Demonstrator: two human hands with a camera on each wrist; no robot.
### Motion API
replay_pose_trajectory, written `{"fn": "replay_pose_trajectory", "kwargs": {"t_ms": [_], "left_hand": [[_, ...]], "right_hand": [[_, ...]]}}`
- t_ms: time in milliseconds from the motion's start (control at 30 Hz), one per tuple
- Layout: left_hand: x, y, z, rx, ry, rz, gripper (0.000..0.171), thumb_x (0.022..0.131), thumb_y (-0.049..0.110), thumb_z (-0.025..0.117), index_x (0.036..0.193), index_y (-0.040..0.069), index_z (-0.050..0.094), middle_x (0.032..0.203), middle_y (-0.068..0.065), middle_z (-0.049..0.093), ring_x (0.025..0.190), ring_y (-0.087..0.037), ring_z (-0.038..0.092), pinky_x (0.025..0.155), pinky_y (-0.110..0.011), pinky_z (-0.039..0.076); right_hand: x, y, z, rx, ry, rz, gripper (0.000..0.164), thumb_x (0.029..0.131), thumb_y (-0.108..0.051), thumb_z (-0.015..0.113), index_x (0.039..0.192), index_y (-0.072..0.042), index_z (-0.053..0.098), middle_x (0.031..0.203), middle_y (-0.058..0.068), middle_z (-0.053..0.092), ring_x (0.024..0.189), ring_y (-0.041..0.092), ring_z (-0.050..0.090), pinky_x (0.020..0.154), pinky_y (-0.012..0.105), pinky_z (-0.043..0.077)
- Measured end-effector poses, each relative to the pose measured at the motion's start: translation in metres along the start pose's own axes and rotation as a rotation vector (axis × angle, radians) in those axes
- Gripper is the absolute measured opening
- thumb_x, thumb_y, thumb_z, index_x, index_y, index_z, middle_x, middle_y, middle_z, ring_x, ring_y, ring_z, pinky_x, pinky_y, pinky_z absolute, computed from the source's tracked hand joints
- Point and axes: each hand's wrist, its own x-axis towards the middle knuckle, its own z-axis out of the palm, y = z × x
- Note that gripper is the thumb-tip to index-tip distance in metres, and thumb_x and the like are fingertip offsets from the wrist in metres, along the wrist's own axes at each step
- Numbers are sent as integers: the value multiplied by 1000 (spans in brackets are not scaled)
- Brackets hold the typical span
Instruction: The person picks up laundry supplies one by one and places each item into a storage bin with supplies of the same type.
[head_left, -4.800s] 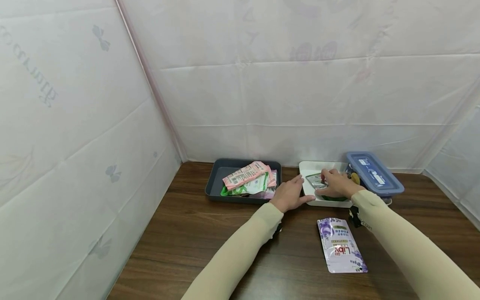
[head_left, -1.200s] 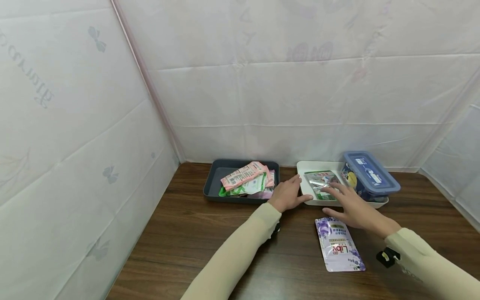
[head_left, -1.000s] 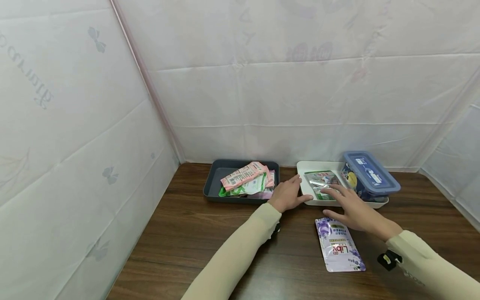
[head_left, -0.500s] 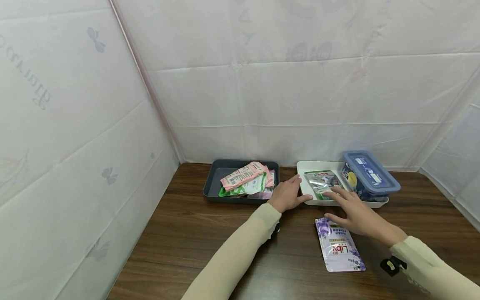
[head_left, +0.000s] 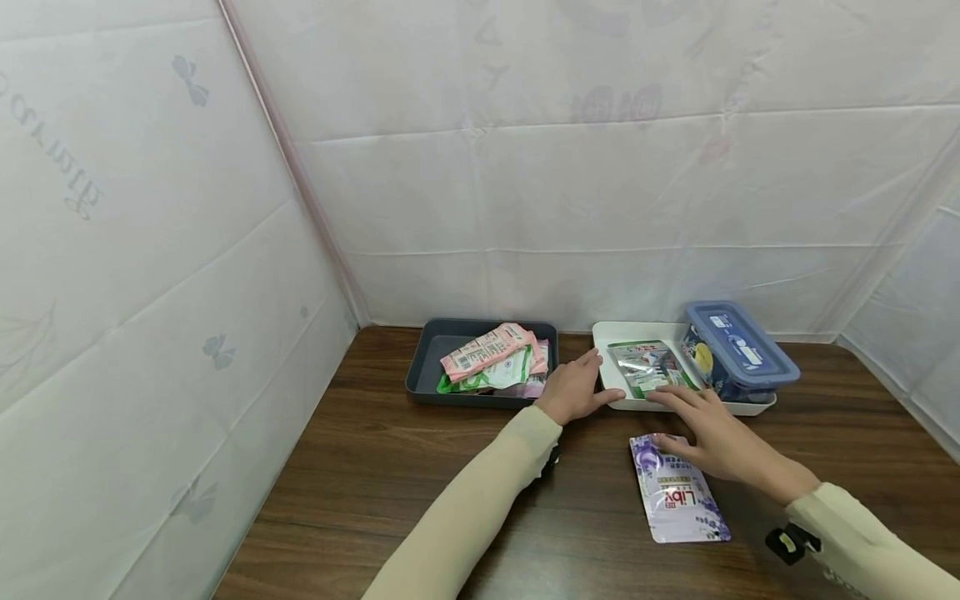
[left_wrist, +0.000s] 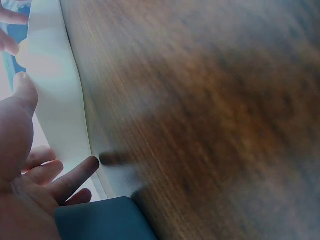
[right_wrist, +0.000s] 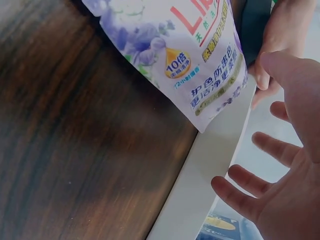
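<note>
In the head view my left hand (head_left: 576, 390) lies between a dark grey tray and a white tray (head_left: 611, 335), fingers extended, thumb at the white tray's near left corner. The right hand (head_left: 716, 440) is spread above the white tray's near rim, holding nothing. Its thumb overlaps the top of a purple-and-white Liby pouch (head_left: 678, 500), which lies on the table. Inside the white tray is a silver-and-green packet (head_left: 641, 362), partly beyond the right fingertips. The right wrist view shows the pouch (right_wrist: 150, 45) close to the tray's white side wall (right_wrist: 210, 160).
A dark blue box with a lighter blue lid (head_left: 742, 346) sits tilted in the white tray's right part. The dark grey tray (head_left: 435, 358) holds pink packets (head_left: 487, 350) and a green-and-white packet (head_left: 508, 372). White sheeting (head_left: 600, 208) hangs behind the brown wooden table (head_left: 405, 475).
The right hand gripped the silver-and-green packet, then let go and drew back toward the near rim, lowering slightly over the pouch's top. My left hand has stayed in place.
</note>
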Motion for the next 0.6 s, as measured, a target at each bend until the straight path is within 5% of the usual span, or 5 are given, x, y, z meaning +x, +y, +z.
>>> {"fn": "replay_pose_trajectory", "kwargs": {"t_ms": [600], "left_hand": [[-1, 1, -1, -9, 3, -1, 78, 91, 67, 47, 148, 15, 43, 156, 0, 34, 102, -20, 66, 90, -29, 52]], "right_hand": [[-7, -1, 4, 24, 26, -65, 64, 83, -32, 79, 139, -14, 54, 132, 15, 54, 119, 35, 49, 97, 63, 34]]}}
